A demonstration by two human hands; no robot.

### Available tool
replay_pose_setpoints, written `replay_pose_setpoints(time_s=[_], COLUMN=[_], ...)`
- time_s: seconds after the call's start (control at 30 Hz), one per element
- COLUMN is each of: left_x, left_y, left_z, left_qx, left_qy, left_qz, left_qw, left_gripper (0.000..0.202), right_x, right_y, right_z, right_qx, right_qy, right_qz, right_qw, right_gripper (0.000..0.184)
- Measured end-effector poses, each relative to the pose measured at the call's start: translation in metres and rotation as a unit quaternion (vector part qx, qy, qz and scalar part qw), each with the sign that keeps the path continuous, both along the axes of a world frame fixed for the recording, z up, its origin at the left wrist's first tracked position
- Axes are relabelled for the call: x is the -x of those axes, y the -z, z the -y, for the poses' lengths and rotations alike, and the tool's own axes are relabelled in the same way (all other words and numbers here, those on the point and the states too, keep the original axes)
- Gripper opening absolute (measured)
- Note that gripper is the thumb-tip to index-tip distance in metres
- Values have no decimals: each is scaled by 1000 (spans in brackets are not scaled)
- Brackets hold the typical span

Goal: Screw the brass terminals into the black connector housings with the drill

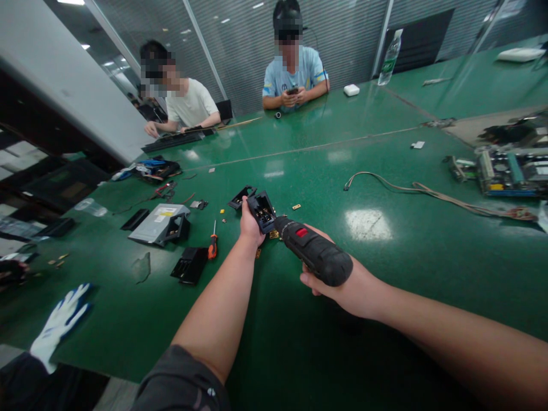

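My left hand (252,227) grips a small black plastic housing (262,212) with brass-coloured metal parts inside its open face. In my right hand (338,288) is a black cordless drill (314,250) with a red switch on top. The drill's front end points at the housing's lower right edge; whether the bit touches a screw is hidden. Another black housing (242,197) lies just behind my left hand. Small brass pieces (274,234) are scattered under and beside the held housing, and a single brass plate (297,206) lies a little to the right.
An orange-handled screwdriver (213,245), a black tray-like part (189,265) and a silver drive (156,224) lie to the left. A gloved hand (62,322) rests at the lower left edge. Cables (385,181) and circuit boards (509,171) lie right. Two people sit across the table.
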State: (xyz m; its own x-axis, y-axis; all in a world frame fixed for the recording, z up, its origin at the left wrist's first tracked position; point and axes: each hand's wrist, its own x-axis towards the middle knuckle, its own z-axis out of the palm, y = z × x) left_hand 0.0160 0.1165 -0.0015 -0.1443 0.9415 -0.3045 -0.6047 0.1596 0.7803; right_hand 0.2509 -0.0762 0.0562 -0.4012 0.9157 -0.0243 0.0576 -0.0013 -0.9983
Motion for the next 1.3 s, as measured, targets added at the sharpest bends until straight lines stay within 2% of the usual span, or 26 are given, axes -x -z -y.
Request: replay_pose_setpoints(time_s=[0.73,1.03,1.3], left_x=[-2,-3,-3], left_y=[-5,-7,-5], left_z=[1,3,1], left_qx=[-6,4,-4], left_qy=[-3,-3,-9], left_qz=[-6,-13,-6], left_qw=[1000,1000,1000], left_gripper=[71,73,71], right_x=[1,1,0], right_y=[3,-3,1], right_z=[0,-1,-1], right_qx=[-4,2,-6], right_qy=[21,3,-1], right_qz=[7,11,6], right_qw=[1000,1000,1000], right_gripper=[115,117,115])
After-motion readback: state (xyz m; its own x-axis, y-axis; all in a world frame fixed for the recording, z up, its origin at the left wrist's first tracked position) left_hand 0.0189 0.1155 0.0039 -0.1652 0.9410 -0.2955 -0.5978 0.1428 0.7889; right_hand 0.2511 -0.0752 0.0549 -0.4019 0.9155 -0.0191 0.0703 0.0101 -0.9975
